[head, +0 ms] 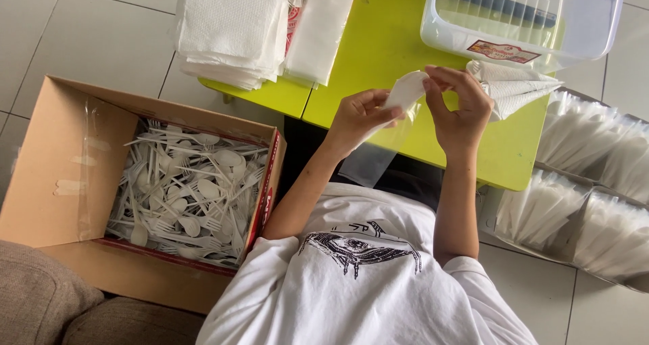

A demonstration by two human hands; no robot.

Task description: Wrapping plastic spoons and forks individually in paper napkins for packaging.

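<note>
Over the lime-green table (pixel 378 47), my left hand (pixel 358 115) and my right hand (pixel 456 105) both pinch a folded white napkin (pixel 405 89) at the mouth of a thin clear plastic sleeve (pixel 385 145) that hangs down from them. A small pile of folded white napkins (pixel 514 88) lies on the table just right of my right hand. To my left on the floor, an open cardboard box (pixel 40 176) holds several white plastic spoons and forks (pixel 186 189).
A stack of white napkins (pixel 233 27) and packed sleeves (pixel 321 30) sit at the table's far left. A clear plastic container (pixel 524 13) stands at the far right. Boxes of filled clear packets (pixel 588 196) lie on the tiled floor to the right. A cushion (pixel 40 297) is lower left.
</note>
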